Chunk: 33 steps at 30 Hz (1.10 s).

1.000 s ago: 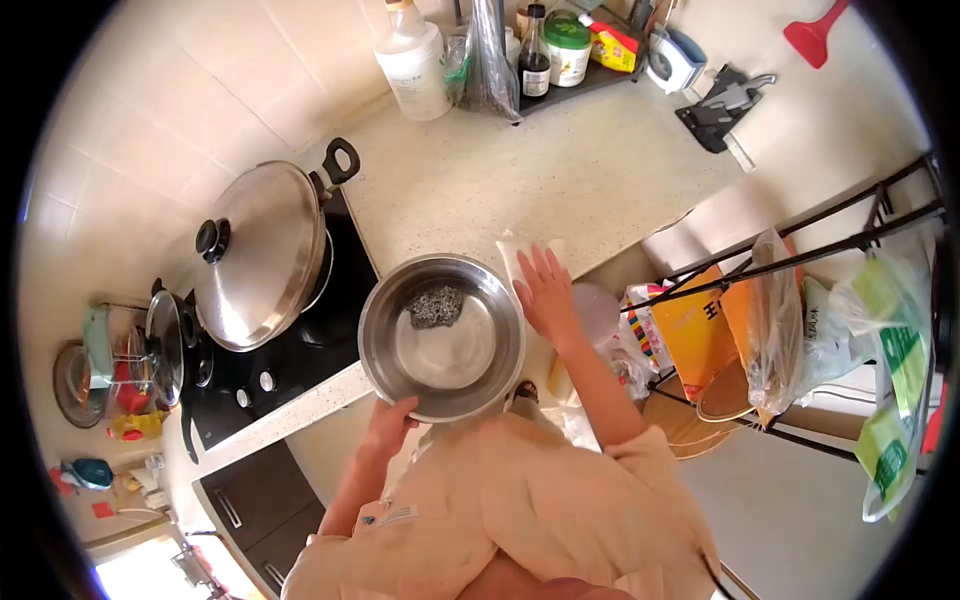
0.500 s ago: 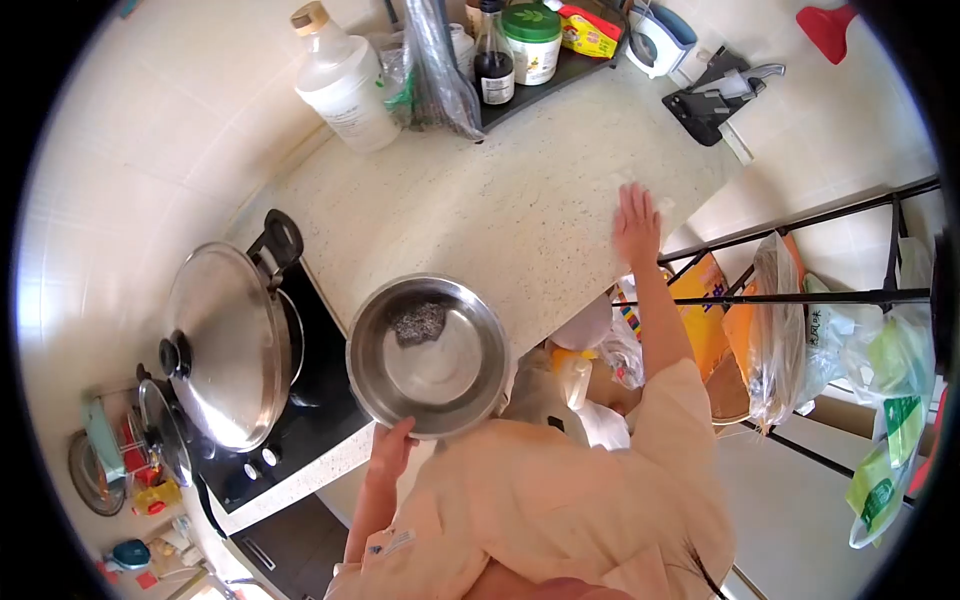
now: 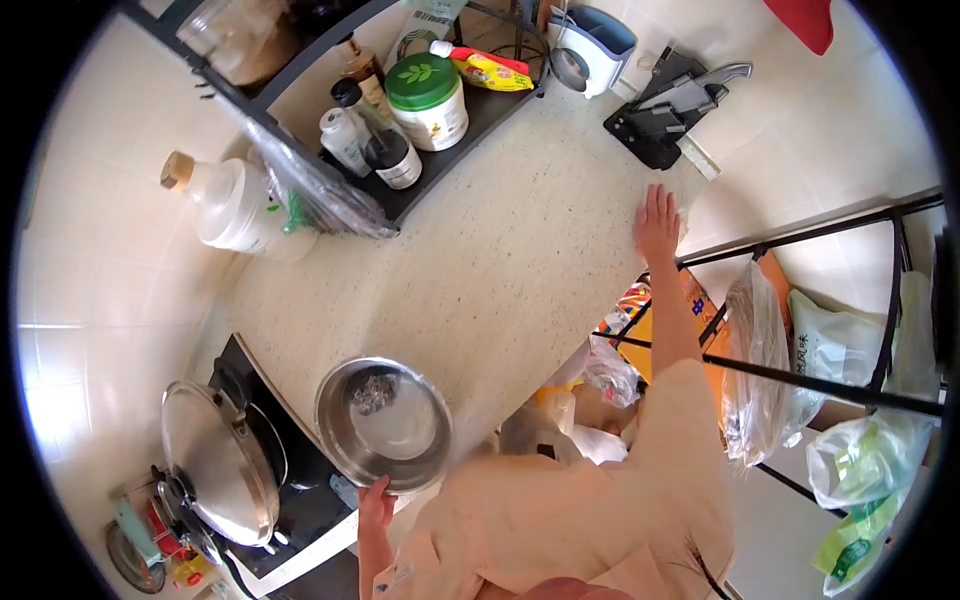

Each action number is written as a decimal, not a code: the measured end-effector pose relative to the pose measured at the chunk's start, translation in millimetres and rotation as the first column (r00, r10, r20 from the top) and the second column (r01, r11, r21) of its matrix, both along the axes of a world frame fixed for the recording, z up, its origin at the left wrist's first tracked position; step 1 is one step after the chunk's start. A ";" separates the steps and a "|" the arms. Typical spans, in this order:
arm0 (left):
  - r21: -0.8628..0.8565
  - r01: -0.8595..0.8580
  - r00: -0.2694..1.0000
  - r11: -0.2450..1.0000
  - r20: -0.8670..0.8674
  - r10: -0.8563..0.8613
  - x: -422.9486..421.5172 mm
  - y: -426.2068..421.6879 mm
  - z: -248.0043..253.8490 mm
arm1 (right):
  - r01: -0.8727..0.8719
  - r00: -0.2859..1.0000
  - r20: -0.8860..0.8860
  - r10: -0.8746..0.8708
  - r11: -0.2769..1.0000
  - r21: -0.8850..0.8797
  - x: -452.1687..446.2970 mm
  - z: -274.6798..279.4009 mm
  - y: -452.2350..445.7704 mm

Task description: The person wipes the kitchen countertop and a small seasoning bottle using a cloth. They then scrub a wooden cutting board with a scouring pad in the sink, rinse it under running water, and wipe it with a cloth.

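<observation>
I look in from far off and see the counter spread across the middle. Its front edge slants from the stove, low on the left, up to the black metal rack on the right. A big stretch of counter between the steel bowl and my right hand gives me room to move. It is tighter on the right, where the rack's bars come near my arm.

The bowl covers part of the front edge, just beside the stove; I cannot tell if it rests there. My left hand pinches its near rim. My right hand is spread flat, palm down, and looks to touch the counter near its far right end.

The counter top is pale with little specks. A lidded pot sits on the stove. A dark shelf at the back holds a green-topped tub. A white jug stands left of it. A small gray scrubber lies inside the bowl.
</observation>
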<state>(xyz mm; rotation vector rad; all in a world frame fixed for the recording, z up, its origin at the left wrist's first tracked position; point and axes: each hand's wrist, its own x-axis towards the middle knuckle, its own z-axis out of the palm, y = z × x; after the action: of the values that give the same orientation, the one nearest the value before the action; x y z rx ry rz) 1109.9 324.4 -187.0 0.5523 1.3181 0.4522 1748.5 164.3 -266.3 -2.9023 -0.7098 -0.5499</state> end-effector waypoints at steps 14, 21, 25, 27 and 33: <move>-0.047 -0.038 0.999 0.998 -0.041 0.036 19.7 6.0 10.2 | -0.270 0.959 -0.080 0.272 0.962 0.025 25.0 6.5 110.0; -0.075 -0.047 0.998 0.996 -0.035 0.044 15.4 3.8 11.6 | -0.552 0.750 -0.402 0.525 0.832 0.059 -17.3 33.9 117.0; -0.062 -0.091 0.994 0.994 -0.060 0.087 9.4 2.4 7.9 | -0.330 0.939 -0.087 0.332 0.943 0.031 50.8 7.1 167.2; -0.054 -0.114 0.992 0.992 -0.067 0.110 5.1 0.8 2.6 | -0.281 0.957 -0.070 0.281 0.960 0.005 52.7 0.2 207.7; -0.045 -0.080 0.995 0.996 -0.066 0.077 -12.4 1.8 -20.9 | -0.846 0.486 -0.158 0.859 0.508 0.160 -84.9 23.4 209.1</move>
<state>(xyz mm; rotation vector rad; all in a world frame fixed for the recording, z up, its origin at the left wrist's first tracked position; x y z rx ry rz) 1097.5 326.2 -207.9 0.4797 1.4128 0.4700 1663.6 373.4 -242.9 -2.0382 -1.8625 -0.0930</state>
